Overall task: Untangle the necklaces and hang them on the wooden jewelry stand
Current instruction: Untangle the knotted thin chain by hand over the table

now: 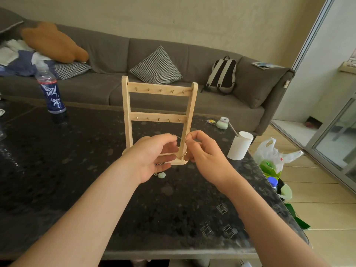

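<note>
Both hands, left (154, 157) and right (202, 151), pinch a thin silver necklace chain (180, 139) at the frame centre, before the pale wooden jewelry stand (159, 116).

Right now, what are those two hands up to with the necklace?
Left hand and right hand both pinch a thin chain, in front of the wooden stand. Hooks all bare. Green pendant lies on the table below the hands.

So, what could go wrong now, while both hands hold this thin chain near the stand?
1. The left hand and right hand pinch the thin chain close together; a hard pull may tighten any tangle or snap it.
2. The hands work right in front of the wooden jewelry stand; a jerk could tip it.
3. The green pendant lies below them and might get dragged.
</note>
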Demonstrator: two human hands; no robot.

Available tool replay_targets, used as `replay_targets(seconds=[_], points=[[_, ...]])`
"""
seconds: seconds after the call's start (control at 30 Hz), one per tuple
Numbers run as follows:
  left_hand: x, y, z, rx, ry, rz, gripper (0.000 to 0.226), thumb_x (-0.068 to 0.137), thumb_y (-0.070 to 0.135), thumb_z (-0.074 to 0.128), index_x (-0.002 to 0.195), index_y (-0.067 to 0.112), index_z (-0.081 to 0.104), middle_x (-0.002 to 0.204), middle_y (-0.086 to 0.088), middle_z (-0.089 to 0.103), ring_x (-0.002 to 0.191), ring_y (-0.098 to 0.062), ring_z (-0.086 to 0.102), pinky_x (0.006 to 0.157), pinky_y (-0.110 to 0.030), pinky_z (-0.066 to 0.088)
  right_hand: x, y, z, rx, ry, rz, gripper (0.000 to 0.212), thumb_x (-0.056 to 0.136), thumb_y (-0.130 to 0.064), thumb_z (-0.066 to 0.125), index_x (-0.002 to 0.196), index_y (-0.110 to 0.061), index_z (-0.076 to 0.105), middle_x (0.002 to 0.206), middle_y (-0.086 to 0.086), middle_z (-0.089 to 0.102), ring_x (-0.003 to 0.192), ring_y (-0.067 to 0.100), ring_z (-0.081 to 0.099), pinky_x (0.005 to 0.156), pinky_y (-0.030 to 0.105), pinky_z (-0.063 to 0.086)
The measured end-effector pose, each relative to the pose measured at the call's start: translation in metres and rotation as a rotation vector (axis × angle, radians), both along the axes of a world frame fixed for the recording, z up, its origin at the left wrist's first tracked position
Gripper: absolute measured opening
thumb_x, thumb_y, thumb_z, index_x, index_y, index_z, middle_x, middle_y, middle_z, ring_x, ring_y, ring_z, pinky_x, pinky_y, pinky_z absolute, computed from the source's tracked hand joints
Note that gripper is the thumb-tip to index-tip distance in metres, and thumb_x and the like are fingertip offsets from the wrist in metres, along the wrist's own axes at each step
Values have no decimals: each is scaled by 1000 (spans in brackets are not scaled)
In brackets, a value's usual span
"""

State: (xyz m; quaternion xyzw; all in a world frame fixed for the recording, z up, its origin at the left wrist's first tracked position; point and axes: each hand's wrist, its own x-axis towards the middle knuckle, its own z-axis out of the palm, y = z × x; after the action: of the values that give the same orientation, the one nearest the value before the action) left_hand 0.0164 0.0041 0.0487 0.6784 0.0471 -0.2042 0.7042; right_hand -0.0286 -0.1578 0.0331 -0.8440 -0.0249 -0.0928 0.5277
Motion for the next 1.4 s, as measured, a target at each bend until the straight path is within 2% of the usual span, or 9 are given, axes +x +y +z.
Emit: replay_targets(seconds=[0.17,0.3,0.5,0.73,0.9,1.03,1.13,1.27,1.4], points=[[2,2,2,-254,44,70,22,101,26,67,84,13,61,84,-8,70,97,-28,77,96,-49,61,0,-1,3,113,108,-48,25,114,-30,40,109,-17,60,62,-12,63,81,12,71,105,47,54],[1,1,3,-375,58,101,18,99,24,70,90,10,64,60,-3,51,76,-22,61,97,-46,61,-1,1,5,208,138,-49,28,114,-29,41,114,-10,61,59,-13,60,83,17,73,104,50,57],[0,0,4,-424,-25,63,26,94,-2,60,72,10,53,67,-6,46,69,-17,57,92,-48,64,2,3,6,434,148,-55,28,110,-24,51,123,-3,64,71,6,53,76,20,67,101,51,57],[-3,-2,6,-474,-66,85,21,94,-8,56,78,5,59,82,-12,58,74,-20,67,81,-43,66,2,-1,8,847,152,-82,11,102,-15,65,109,-8,69,64,1,49,85,23,65,96,43,55],[0,-2,4,-446,-69,133,19,94,-6,58,78,6,59,86,-13,61,78,-21,70,88,-45,66,-4,1,15,1195,235,-66,27,98,-4,62,125,-9,62,73,6,60,61,14,59,62,26,51],[0,-2,4,-478,-64,163,19,93,-7,63,79,5,59,80,-11,59,69,-17,68,90,-45,65,-6,-1,18,1149,254,-55,36,98,-2,57,134,-9,62,93,6,74,50,4,43,44,15,39],[2,-3,0,-307,-93,123,11,92,-4,71,98,6,67,76,-8,57,63,-13,60,83,-39,65,-7,-1,18,1033,263,-25,37,98,-2,54,133,-12,63,89,2,71,47,4,30,42,16,27],[2,-5,-6,200,-254,18,16,92,18,80,106,26,76,106,-4,69,90,-20,62,71,-32,58,-7,-3,18,933,224,-22,36,98,-1,47,127,-11,64,83,3,61,47,7,26,42,20,24],[-4,-6,-3,339,-385,-171,17,100,38,70,101,26,82,86,8,63,87,-17,60,75,-36,56,-7,-6,19,860,188,14,32,97,1,39,116,-12,62,77,3,56,47,9,26,42,22,24]])
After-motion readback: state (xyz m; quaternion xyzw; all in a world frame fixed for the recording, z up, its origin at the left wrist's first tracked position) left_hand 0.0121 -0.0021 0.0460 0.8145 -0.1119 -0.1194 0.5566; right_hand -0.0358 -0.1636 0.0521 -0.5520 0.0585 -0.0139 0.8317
